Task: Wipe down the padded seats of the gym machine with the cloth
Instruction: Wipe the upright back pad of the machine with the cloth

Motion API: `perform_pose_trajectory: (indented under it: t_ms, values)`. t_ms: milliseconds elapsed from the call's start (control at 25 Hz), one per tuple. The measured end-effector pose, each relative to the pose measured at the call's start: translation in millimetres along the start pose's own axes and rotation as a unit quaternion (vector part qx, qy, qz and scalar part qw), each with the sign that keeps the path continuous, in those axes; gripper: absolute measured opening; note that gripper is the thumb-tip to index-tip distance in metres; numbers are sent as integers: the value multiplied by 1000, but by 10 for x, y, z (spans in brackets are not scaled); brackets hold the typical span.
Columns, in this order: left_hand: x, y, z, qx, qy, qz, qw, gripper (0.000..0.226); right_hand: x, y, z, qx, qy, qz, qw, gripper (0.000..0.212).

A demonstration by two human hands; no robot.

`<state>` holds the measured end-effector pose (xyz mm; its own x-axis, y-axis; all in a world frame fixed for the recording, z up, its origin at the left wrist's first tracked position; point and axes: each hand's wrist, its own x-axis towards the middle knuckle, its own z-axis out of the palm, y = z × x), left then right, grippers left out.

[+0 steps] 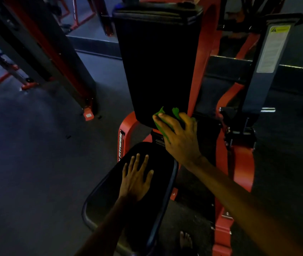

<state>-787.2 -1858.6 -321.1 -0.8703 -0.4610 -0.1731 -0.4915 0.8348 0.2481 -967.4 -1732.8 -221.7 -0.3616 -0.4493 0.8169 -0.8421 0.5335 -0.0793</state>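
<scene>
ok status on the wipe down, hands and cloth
Left hand flat on the seat pad, holding nothing. Right hand grips the green cloth at the lower edge of the back pad. Nothing blocking either pad.

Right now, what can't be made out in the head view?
Head view only:
- Green cloth: mostly hidden under the right hand.
- Warning label: print too small and blurred.
- Seat pad: near end cut off by the bottom edge.
- Back pad: too dark to show wiped areas.
</scene>
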Motion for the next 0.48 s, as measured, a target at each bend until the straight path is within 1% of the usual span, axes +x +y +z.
perform_pose_trajectory:
  t_ms: [120, 280, 400, 440, 480]
  values:
    - [-18, 6, -7, -1, -5, 0, 1000, 78, 98, -92, -41, -71, -60, -48, 995, 54]
    - [-19, 13, 5, -4, 5, -2, 1000, 78, 327, -235, -89, -117, -161, -118, 973, 66]
    - [-24, -2, 31, -3, 13, -1, 1000, 78, 470, -395, -62, -190, -273, -182, 925, 75]
    - [-23, -7, 40, -2, 14, -2, 1000, 78, 481, -397, -66, -203, -296, -197, 912, 74]
    - [-19, -5, 46, -2, 15, -3, 1000, 79, 471, -354, -86, -208, -299, -213, 906, 71]
